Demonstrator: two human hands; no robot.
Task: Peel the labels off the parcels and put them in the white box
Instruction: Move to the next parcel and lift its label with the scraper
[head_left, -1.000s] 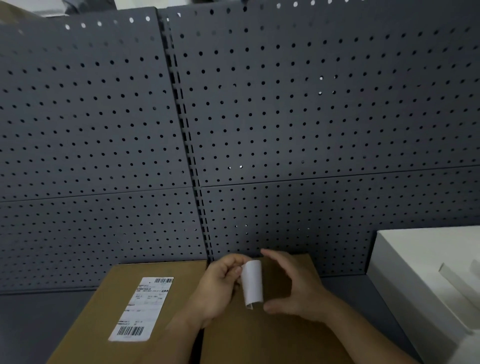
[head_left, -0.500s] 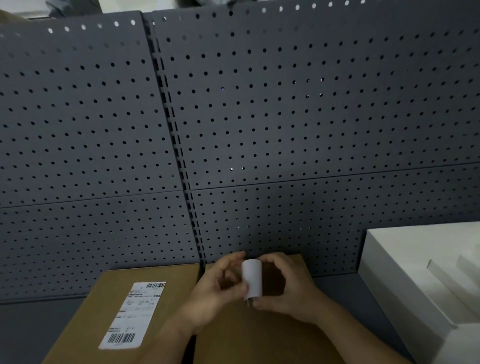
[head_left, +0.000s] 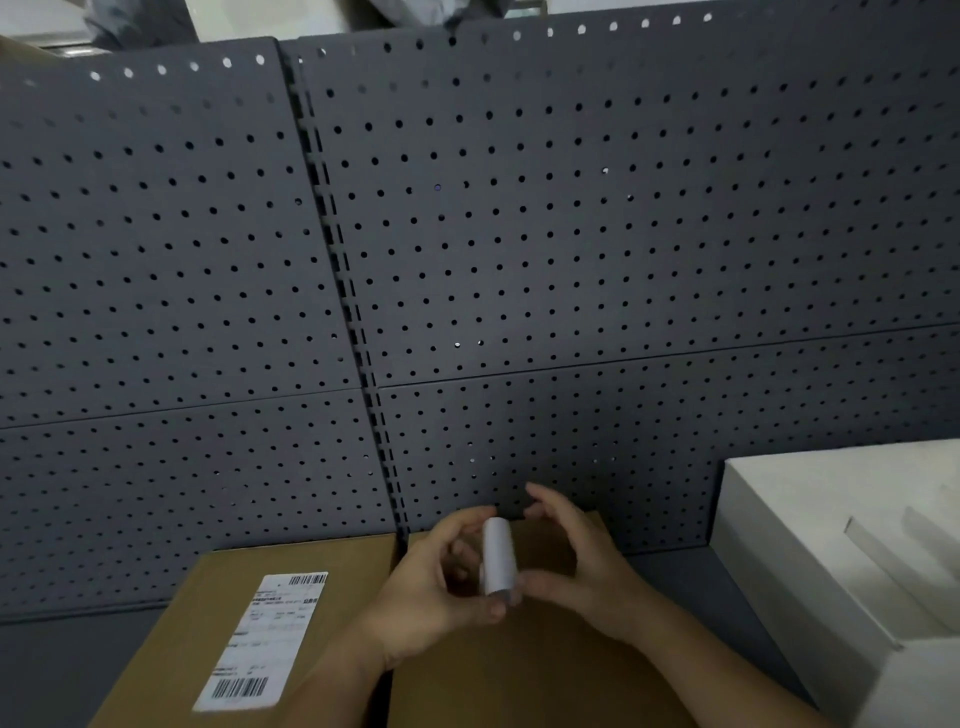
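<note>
My left hand (head_left: 431, 597) gripping a rolled label (head_left: 500, 556), my right hand (head_left: 576, 566) curled beside it touching its lower end, above the right parcel (head_left: 545, 675), labelled left parcel (head_left: 208, 623), white box (head_left: 831, 545) at right

White label (head_left: 500, 556) rolled upright above right parcel (head_left: 545, 675); left parcel (head_left: 208, 623) labelled.

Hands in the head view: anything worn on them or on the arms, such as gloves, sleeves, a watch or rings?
Nothing worn shows. The left hand and the right hand are bare, with no gloves, and no rings or watch can be seen. Both forearms are bare down to the bottom edge of the picture, so any sleeve ends out of view. No marks or tape show, though the picture is dim.
</note>
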